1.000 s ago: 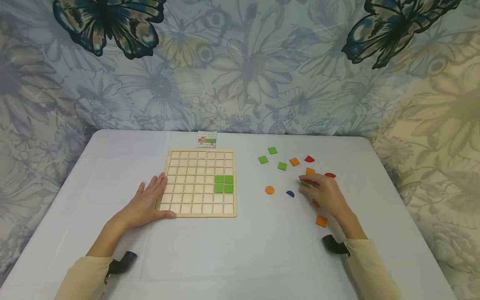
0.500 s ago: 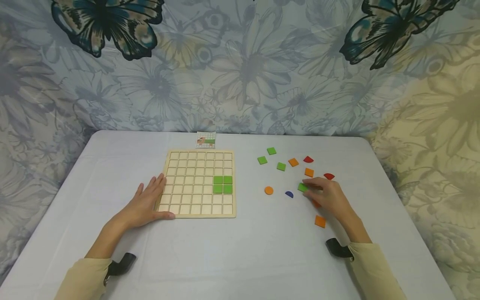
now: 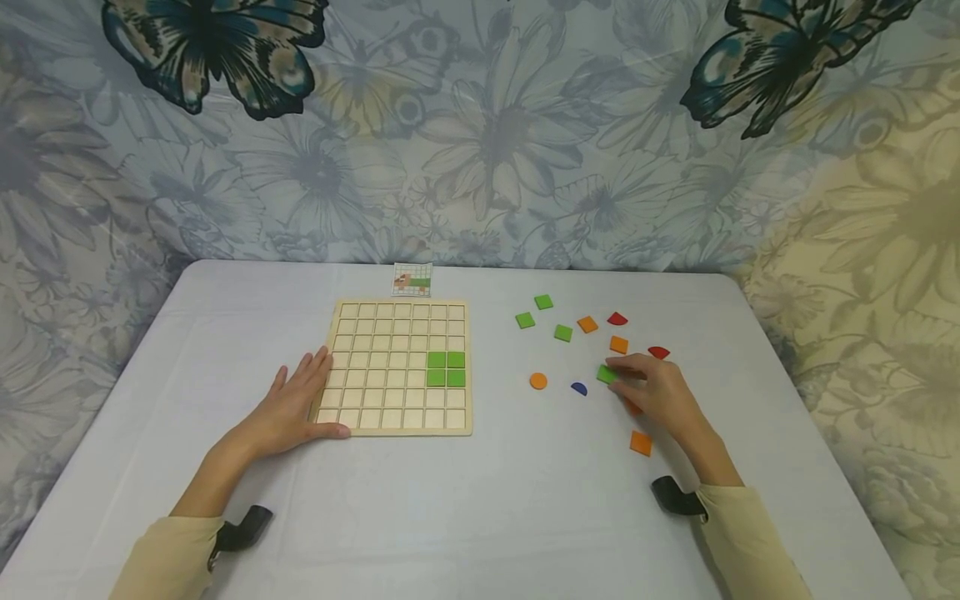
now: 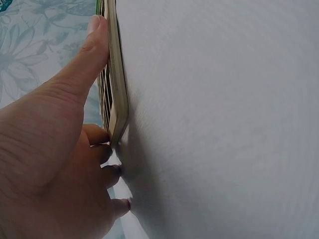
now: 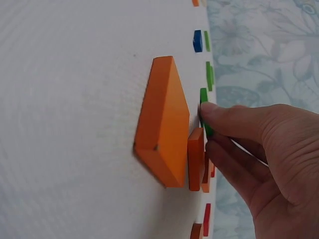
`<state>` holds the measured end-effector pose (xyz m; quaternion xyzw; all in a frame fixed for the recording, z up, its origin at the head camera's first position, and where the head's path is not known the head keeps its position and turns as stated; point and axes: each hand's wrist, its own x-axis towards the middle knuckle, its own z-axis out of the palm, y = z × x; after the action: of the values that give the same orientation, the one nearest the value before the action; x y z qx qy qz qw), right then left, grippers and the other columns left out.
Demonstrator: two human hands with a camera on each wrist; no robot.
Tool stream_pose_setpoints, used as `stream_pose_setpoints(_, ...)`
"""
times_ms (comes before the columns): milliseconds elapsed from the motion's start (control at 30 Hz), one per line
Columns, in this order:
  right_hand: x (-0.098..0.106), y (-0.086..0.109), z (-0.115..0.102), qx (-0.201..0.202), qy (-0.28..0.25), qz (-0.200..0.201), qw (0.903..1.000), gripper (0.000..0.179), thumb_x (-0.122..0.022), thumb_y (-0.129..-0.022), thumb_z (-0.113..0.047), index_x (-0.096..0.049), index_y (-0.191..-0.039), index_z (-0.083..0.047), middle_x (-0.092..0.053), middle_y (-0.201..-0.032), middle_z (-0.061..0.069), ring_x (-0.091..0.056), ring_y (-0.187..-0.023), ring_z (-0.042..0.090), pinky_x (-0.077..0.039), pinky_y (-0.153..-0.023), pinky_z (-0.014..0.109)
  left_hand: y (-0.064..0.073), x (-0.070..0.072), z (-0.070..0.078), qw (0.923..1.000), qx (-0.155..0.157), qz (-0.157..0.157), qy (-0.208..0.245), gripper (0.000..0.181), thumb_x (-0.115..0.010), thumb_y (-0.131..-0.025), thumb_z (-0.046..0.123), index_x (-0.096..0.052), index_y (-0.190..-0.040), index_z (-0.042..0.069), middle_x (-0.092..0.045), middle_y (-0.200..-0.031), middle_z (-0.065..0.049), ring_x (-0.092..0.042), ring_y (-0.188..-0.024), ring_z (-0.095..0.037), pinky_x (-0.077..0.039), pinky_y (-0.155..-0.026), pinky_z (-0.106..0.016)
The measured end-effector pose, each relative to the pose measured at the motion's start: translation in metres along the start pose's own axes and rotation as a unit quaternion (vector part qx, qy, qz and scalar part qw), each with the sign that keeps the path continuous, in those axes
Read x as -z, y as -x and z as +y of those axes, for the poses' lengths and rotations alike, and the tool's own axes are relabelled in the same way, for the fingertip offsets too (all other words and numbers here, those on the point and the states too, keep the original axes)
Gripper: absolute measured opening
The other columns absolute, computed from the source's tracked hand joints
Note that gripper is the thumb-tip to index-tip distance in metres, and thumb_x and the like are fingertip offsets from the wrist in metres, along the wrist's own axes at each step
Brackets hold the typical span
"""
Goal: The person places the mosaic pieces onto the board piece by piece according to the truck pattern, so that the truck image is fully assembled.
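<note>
In the head view a wooden grid board [image 3: 390, 424] lies left of centre, with a block of green squares [image 3: 446, 369] set in its right side. My left hand [image 3: 288, 412] is spread along the board's left edge, thumb over the near corner. The left wrist view has the thumb [image 4: 82, 62] lying on the rim. To the right, my right hand [image 3: 656, 396] pinches a green square tile [image 3: 606, 374] between thumb and fingertips, low over the table. Under that hand an orange tile [image 3: 633, 407] is partly hidden; another orange tile [image 5: 167, 129] looms close in the right wrist view.
A small printed card [image 3: 412, 281] lies behind the board. Around the right hand are loose green tiles [image 3: 563, 333], orange tiles [image 3: 587, 324], red pieces [image 3: 658, 352], an orange disc [image 3: 538, 381] and a blue half-disc [image 3: 579, 388]. A patterned cloth [image 3: 495, 167] hangs behind the white table [image 3: 450, 517].
Over the second my right hand has shifted slightly right and nearer, so more of the green square tile shows at its fingertips. My left hand keeps its place on the board.
</note>
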<state>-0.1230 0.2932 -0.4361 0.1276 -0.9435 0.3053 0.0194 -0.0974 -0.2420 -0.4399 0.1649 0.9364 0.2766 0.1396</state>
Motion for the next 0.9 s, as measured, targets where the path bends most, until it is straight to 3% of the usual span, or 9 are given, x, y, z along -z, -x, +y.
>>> stream_pose_setpoints(367,0.003,-0.005,-0.004,0.013,-0.005,0.014,0.9998,0.034,-0.078,-0.08,0.001,-0.071,-0.113,0.0,-0.072,-0.106,0.015,-0.07,-0.095,0.031,-0.056,-0.081,0.044,0.0,-0.001,-0.002,1.0,-0.002,-0.001,0.002,0.12,-0.075,-0.076,0.058,-0.009,-0.154,-0.008,-0.001,-0.162,-0.023,0.001,-0.147,-0.044,0.007,-0.115,-0.061)
stream_pose_setpoints(700,-0.004,-0.008,-0.012,-0.011,-0.041,0.0,0.9991,0.033,-0.075,-0.083,0.001,-0.069,-0.116,0.0,-0.069,-0.113,0.015,-0.067,-0.104,0.031,-0.053,-0.089,0.043,-0.001,-0.001,-0.003,1.0,-0.004,-0.002,-0.001,0.119,-0.075,-0.077,0.056,-0.009,-0.154,-0.007,-0.001,-0.162,-0.023,0.001,-0.148,-0.043,0.007,-0.114,-0.062)
stream_pose_setpoints(900,-0.005,-0.012,-0.016,0.004,-0.034,0.006,0.9994,0.035,-0.077,-0.081,0.001,-0.07,-0.115,0.001,-0.071,-0.111,0.014,-0.068,-0.103,0.03,-0.054,-0.088,0.045,-0.001,-0.001,-0.003,1.0,-0.004,0.0,0.004,0.12,-0.075,-0.077,0.056,-0.009,-0.153,-0.008,-0.001,-0.162,-0.023,0.001,-0.148,-0.044,0.008,-0.114,-0.062)
